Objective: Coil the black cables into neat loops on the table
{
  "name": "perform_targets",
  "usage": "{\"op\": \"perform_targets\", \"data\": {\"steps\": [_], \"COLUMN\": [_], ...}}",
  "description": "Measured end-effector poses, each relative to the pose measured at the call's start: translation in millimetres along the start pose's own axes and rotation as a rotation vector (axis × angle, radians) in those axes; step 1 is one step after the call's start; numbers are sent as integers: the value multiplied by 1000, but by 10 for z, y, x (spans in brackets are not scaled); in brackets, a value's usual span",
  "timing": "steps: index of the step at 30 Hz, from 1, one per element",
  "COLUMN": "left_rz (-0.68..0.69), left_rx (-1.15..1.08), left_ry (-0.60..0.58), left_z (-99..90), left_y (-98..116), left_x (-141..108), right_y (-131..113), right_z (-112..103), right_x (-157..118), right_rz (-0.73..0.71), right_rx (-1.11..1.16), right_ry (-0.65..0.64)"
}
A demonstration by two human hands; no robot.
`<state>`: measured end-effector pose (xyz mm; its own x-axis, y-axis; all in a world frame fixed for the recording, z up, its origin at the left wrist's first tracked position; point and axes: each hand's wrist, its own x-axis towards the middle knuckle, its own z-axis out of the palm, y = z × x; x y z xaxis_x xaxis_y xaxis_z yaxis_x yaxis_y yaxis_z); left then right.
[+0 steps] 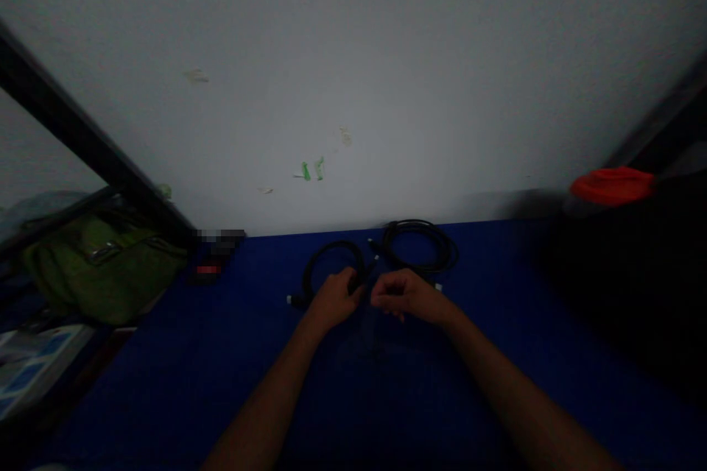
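Note:
A black cable [333, 244] lies in a loop on the blue surface, with light-coloured plugs at its ends. My left hand [336, 300] is closed on the lower right part of this loop, just below the plug that sticks up to the right. To its right, and apart from it, my right hand [409, 294] has its fingers curled and the thumb drawn in. Whatever it may pinch is too dark to make out. Behind my right hand lies a second black cable [454, 254], wound in several turns, its plugs showing at the left and lower right.
The blue tabletop [221, 360] meets a pale wall [420, 88] bearing scraps of tape. At left are a green bag [110, 265], a small dark object with a red patch [207, 272] and printed papers [36, 364]. A dark bulk [624, 280] and an orange item [613, 185] stand right.

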<state>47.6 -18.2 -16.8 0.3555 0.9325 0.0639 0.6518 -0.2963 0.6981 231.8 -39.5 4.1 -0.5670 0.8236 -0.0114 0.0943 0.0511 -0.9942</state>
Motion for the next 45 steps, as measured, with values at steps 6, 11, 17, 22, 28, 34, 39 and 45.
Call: {"op": "perform_targets", "data": {"steps": [6, 11, 17, 22, 28, 34, 39, 45], "left_rz": [-121, -101, -57, -64, -113, -206, -283, -274], "left_rx": [175, 50, -606, -1230, -1381, -1191, -1033, -914], "left_ry": [285, 537, 574, 217, 214, 222, 218, 203], "left_z": [-140, -310, -376, -253, -165, -144, -105, -73], "left_y": [102, 164, 260, 401, 408, 273, 207, 139], "left_x": [-23, -67, -119, -157, -78, 7, 6, 36], "right_y": [31, 19, -71, -73, -7, -21, 41, 71], "right_z": [202, 248, 267, 342, 356, 100, -262, -402], "right_x": [-6, -1, -20, 4, 52, 32, 7, -7], "right_rz": [-173, -226, -434, -581, -517, -493, -298, -185], "right_rx": [-684, -842, -936, -1120, -1328, -1364, -1402, -1390], "right_ry": [-265, -220, 311, 298, 186, 321, 480, 504]}}
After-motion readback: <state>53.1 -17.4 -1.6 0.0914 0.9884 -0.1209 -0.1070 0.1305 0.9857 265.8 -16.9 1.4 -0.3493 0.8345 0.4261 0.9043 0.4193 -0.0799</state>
